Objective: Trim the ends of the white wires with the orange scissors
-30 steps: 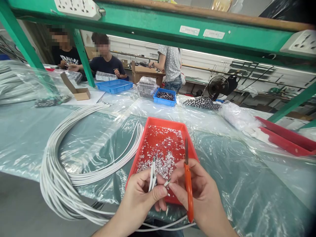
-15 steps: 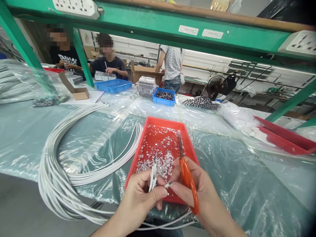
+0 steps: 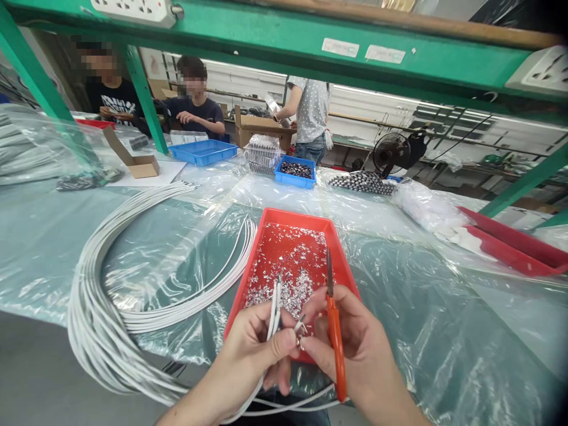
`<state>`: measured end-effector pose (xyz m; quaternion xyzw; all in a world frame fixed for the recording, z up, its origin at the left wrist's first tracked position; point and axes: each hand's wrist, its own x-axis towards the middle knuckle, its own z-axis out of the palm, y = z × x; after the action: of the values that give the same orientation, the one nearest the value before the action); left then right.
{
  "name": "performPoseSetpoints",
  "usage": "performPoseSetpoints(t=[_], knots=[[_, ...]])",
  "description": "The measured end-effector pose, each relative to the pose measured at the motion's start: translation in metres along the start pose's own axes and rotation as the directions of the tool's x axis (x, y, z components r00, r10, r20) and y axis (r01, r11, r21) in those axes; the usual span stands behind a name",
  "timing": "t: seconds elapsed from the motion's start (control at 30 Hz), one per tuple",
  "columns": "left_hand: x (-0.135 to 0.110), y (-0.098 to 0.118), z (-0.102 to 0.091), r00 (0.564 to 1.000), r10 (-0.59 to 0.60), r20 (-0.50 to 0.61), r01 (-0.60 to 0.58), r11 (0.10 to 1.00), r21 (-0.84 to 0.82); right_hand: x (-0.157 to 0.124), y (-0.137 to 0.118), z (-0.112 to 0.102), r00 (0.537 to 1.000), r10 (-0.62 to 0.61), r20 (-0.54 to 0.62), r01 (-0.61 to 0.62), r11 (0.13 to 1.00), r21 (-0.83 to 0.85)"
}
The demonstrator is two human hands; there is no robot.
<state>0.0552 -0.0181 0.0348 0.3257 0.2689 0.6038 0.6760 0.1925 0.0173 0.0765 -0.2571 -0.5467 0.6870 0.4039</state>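
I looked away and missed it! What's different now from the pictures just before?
The orange scissors in the right hand leaned left half a second ago; now they've swung back nearly upright. Behind, a standing person now holds up something pale. The left hand still grips white cables. The red tray and big cable loop stayed put.

Open bench (image 3: pixel 444 331) stretches right of the red tray (image 3: pixel 302 216), leaving the right hand (image 3: pixel 361 337) room to pass sideways. A cable coil (image 3: pixel 91 296) obstructs the left hand (image 3: pixel 254 348) on its left, while two blue trays (image 3: pixel 204 156) stand farther ahead, a green beam (image 3: pixel 284 41) crossing higher up.
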Motion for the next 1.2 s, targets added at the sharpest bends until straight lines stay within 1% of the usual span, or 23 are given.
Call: performPoseSetpoints(t=[0.07,0.17,0.23,0.3,0.4,0.47,0.53,0.57,0.6,0.67,0.7,0.73,0.8,0.83,0.87,0.93,1.03,1.07,1.1,1.13,1.2], knots=[[-0.003,-0.001,0.0,0.999,-0.037,0.032,0.038,0.999,-0.018,0.0,-0.001,-0.002,0.999,-0.033,0.01,0.033,0.999,-0.02],[-0.006,-0.002,-0.002,0.994,-0.088,0.069,0.089,0.996,-0.002,0.004,-0.004,-0.006,0.998,-0.062,0.0,0.062,0.997,-0.039],[-0.007,-0.003,-0.003,0.989,-0.116,0.087,0.117,0.993,-0.003,0.006,-0.006,-0.008,1.0,-0.025,-0.002,0.025,1.0,-0.016],[-0.008,-0.003,-0.003,0.989,-0.127,0.081,0.129,0.992,-0.016,0.007,-0.007,-0.009,1.0,0.015,0.024,-0.016,0.999,0.034],[-0.008,-0.003,-0.001,0.991,-0.123,0.047,0.125,0.992,-0.026,0.007,-0.004,-0.01,0.998,0.005,0.07,-0.009,0.998,0.069],[-0.009,-0.002,0.0,0.99,-0.118,0.071,0.121,0.992,-0.037,0.007,-0.001,-0.011,0.999,0.004,0.05,-0.007,0.998,0.061],[-0.008,-0.003,0.0,0.987,-0.121,0.103,0.127,0.99,-0.055,0.008,0.001,-0.009,0.998,0.058,0.017,-0.06,0.995,0.084],[-0.008,-0.003,0.0,0.986,-0.124,0.114,0.132,0.989,-0.067,0.008,0.002,-0.008,0.995,0.096,0.017,-0.097,0.987,0.124],[-0.008,-0.003,0.0,0.985,-0.127,0.119,0.137,0.987,-0.078,0.009,0.003,-0.005,0.99,0.138,0.042,-0.144,0.974,0.177],[-0.007,-0.004,-0.001,0.982,-0.131,0.133,0.145,0.985,-0.097,0.01,0.006,-0.001,0.967,0.215,0.14,-0.247,0.928,0.281],[-0.007,-0.005,-0.002,0.982,-0.129,0.142,0.144,0.984,-0.107,0.01,0.007,0.0,0.961,0.226,0.161,-0.267,0.911,0.313],[-0.007,-0.005,-0.002,0.98,-0.124,0.156,0.143,0.983,-0.119,0.01,0.009,0.0,0.965,0.208,0.16,-0.25,0.913,0.323],[-0.009,-0.004,-0.001,0.981,-0.13,0.146,0.149,0.981,-0.124,0.01,0.011,-0.005,0.985,0.115,0.125,-0.144,0.957,0.254],[-0.011,-0.003,0.0,0.982,-0.143,0.121,0.157,0.981,-0.114,0.009,0.011,-0.01,0.989,0.042,0.139,-0.07,0.976,0.204],[-0.012,-0.001,0.002,0.982,-0.163,0.091,0.172,0.981,-0.093,0.008,0.009,-0.017,0.983,-0.025,0.182,-0.002,0.989,0.151],[-0.014,0.004,0.005,0.978,-0.205,0.024,0.206,0.977,-0.051,0.004,0.002,-0.033,0.961,-0.097,0.258,0.092,0.995,0.035],[-0.015,0.01,0.009,0.972,-0.228,-0.05,0.225,0.973,-0.056,-0.009,-0.012,-0.055,0.979,-0.146,0.143,0.176,0.959,-0.224],[-0.014,0.012,0.009,0.971,-0.227,-0.072,0.222,0.972,-0.072,-0.015,-0.015,-0.06,0.983,-0.134,0.122,0.165,0.941,-0.295],[-0.013,0.013,0.009,0.97,-0.227,-0.091,0.22,0.972,-0.085,-0.022,-0.017,-0.064,0.988,-0.096,0.119,0.132,0.93,-0.343],[-0.013,0.013,0.009,0.968,-0.229,-0.103,0.219,0.971,-0.096,-0.029,-0.017,-0.067,0.991,-0.041,0.126,0.086,0.924,-0.372],[-0.012,0.013,0.008,0.967,-0.229,-0.112,0.217,0.97,-0.11,-0.043,-0.015,-0.069,0.984,0.108,0.142,-0.039,0.906,-0.422]])
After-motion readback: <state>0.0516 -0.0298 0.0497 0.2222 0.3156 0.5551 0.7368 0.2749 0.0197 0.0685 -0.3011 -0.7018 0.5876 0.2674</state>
